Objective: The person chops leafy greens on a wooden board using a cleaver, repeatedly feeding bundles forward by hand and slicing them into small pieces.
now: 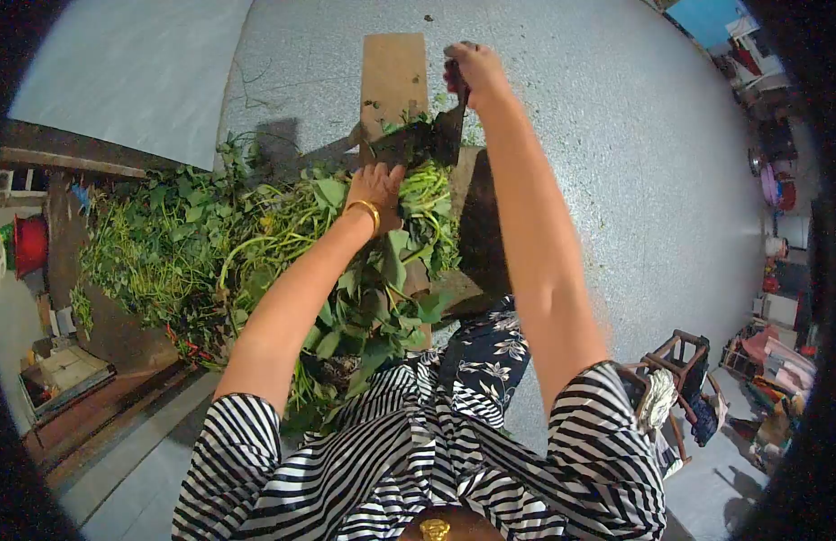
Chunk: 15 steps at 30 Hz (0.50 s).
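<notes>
My left hand (376, 191), with a gold bangle at the wrist, presses its fingers down over a bundle of leafy green stems (425, 194). Gripped by the handle in my right hand (473, 70) is a large knife (449, 133) with a dark, broad blade. The blade stands beside the cut ends of the bundle, just beyond my left fingers; whether it touches them I cannot tell. Beneath runs a wooden board (393, 68), its far end bare except for green scraps. Broad leaves hang from the bundle toward my lap.
A big heap of leafy vines (170, 239) spreads to the left. Green bits dot the grey floor (634, 171). At lower right stands a wooden stool (675, 361) with cloth on it. A red container (30, 245) is at far left, and household items line the right edge.
</notes>
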Available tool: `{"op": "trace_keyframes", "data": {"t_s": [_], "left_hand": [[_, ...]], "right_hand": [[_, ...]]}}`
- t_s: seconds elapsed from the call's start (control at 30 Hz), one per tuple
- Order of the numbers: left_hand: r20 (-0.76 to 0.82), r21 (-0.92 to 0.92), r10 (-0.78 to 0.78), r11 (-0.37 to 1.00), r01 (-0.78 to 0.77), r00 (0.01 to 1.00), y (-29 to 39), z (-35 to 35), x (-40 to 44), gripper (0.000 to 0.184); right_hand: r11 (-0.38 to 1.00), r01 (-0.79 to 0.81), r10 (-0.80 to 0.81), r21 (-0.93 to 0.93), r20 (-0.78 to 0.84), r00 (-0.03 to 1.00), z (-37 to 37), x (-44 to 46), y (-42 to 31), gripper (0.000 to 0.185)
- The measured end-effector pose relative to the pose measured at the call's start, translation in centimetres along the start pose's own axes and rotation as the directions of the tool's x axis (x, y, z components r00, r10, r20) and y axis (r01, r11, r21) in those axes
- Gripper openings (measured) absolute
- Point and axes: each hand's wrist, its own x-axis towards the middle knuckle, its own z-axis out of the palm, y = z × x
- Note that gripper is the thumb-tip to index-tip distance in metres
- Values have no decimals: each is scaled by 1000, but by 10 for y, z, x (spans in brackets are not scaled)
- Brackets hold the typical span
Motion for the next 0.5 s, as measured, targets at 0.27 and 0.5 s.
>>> {"op": "trace_keyframes", "data": {"t_s": [0.27,0.5], "left_hand": [[-53,12,24,1000,-23,998,-2,7,8,60],[-42,82,4,997,-1,999,33,3,-24,79]], "right_hand": [[978,196,-199,-65,-51,979,-22,-154,103,20],[998,3,0,-70,43,999,-19,-14,1,16]]}}
